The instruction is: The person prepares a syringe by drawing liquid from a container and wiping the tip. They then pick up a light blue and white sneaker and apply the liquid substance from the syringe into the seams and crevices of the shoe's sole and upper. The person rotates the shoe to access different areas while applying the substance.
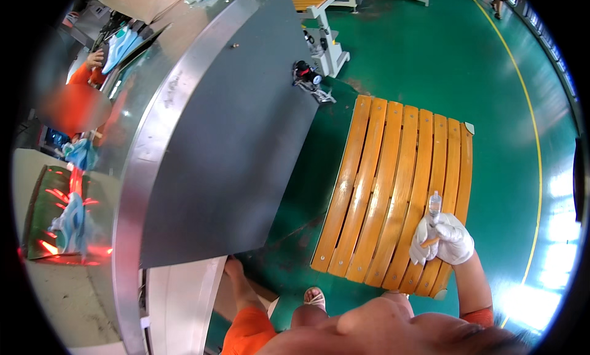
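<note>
My right hand (450,238), in a white glove, is above the slatted wooden bench (381,189). Its fingers are closed around a small clear bottle (435,204), whose narrow tip points away from me. At lower left, what looks like my bare left hand (233,266) is by the bottom edge of the grey machine panel (227,128). An orange sleeve (249,333) covers that arm, and I cannot make out the fingers.
Blue shoes (74,223) lie at the left under red light. Another person's hand (95,59) touches a blue shoe (121,45) farther off. A wheeled stand (335,57) is beyond the panel. A yellow line (533,128) runs along the green floor.
</note>
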### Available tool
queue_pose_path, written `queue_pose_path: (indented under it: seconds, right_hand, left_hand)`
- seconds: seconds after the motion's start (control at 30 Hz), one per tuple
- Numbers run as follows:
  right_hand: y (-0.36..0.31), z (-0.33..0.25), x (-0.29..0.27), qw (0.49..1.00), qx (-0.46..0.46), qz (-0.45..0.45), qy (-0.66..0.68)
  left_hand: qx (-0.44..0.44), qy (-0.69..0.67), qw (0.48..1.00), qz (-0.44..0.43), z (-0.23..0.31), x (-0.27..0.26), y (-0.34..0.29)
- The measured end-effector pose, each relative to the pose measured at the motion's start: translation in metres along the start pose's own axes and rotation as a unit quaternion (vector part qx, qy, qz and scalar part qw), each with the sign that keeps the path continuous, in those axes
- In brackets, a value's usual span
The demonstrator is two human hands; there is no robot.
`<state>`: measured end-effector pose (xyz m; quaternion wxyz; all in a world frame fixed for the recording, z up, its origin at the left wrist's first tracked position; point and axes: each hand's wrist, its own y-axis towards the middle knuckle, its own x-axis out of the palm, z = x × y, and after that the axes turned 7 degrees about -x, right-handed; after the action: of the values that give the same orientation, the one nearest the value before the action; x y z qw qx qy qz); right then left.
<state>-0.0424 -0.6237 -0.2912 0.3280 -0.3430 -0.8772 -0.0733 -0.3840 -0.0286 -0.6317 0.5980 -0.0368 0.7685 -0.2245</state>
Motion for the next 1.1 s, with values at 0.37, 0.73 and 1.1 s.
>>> queue_pose_path:
  seconds: [0.37, 0.73, 1.1]
  right_hand:
    - [0.005, 0.011, 0.003, 0.998, -0.045, -0.024, 0.037]
    - [0.01, -0.001, -0.001, 0.986, 0.069, -0.032, 0.149]
    - [0.032, -0.242, 0.128, 0.982, 0.125, 0.14, 0.023]
  left_hand:
    - [-0.139, -0.109, 0.98, 0.097, 0.004, 0.029, 0.061]
    - [-0.138, -0.327, 0.935, 0.0, 0.036, -0.069, -0.235]
    - [0.236, -0.403, 0.883, 0.048, 0.029, -0.434, -0.472]
